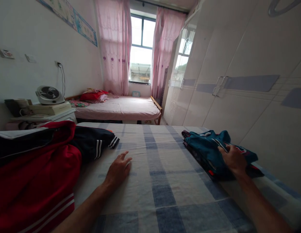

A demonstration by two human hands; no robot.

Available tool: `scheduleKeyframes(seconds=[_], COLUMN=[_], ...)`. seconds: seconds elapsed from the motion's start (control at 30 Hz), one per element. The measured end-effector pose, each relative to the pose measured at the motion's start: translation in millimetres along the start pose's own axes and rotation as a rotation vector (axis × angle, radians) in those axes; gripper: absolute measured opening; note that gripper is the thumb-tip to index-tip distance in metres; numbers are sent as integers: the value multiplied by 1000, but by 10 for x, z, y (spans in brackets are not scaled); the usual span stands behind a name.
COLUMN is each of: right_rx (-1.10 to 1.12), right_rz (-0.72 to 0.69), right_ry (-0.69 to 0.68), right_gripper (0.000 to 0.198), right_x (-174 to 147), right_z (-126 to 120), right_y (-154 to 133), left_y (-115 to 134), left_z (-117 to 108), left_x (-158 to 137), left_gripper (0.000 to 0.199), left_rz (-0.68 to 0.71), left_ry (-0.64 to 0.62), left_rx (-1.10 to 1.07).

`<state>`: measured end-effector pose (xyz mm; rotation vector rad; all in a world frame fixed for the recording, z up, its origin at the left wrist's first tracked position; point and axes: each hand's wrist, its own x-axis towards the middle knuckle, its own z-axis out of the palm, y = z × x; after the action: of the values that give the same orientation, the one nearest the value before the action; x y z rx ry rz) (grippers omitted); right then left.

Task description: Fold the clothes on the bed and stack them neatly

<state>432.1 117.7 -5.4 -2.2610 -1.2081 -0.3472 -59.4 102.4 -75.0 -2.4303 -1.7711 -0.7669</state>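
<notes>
My left hand (118, 167) is over the checked bedsheet (162, 195), its fingers apart and nothing in them. On the right, my right hand (234, 158) pinches the top of a folded teal garment (206, 145) with white trim. That garment lies on a small pile with darker cloth under it. To the left of my left hand is a red jacket (43, 181) with white stripes at its hem. A dark navy sleeve (92, 142) with white-striped cuff sticks out beside it, close to my left hand.
Beyond the sheet stands a second bed (121, 108) with pink bedding, below a window (142, 48). A white wardrobe (213, 58) lines the right side. At the left, a small fan (50, 94) sits on boxes upon a white cabinet (60, 116).
</notes>
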Motion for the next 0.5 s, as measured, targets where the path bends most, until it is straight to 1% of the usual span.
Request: scheduleKeyframes(seconds=[0.07, 0.1, 0.2, 0.27, 0.33, 0.43, 0.5], right_rx=[180, 296, 612, 774, 930, 1052, 1056], right_rz=[-81, -144, -300, -446, -578, -704, -762], right_ry=[61, 58, -38, -120, -218, -391, -514], right_gripper=[36, 32, 26, 23, 21, 22, 19], right_x=[-100, -164, -425, -648, -890, -1202, -1311], right_z=[-136, -214, -449, -576, -655, -643, -529], right_y=[-312, -510, -1176, -1598, -1948, -2283, -2359], left_y=[7, 9, 18, 33, 57, 87, 81], left_z=[12, 16, 4, -33, -92, -186, -225], left_x=[3, 4, 4, -2, -14, -38, -45], left_gripper=[34, 35, 34, 36, 41, 45, 47], left_rz=[0, 0, 25, 60, 83, 75, 6], left_ry=[8, 15, 80, 162, 253, 375, 441], left_rx=[-13, -20, -73, -143, -229, -325, -347])
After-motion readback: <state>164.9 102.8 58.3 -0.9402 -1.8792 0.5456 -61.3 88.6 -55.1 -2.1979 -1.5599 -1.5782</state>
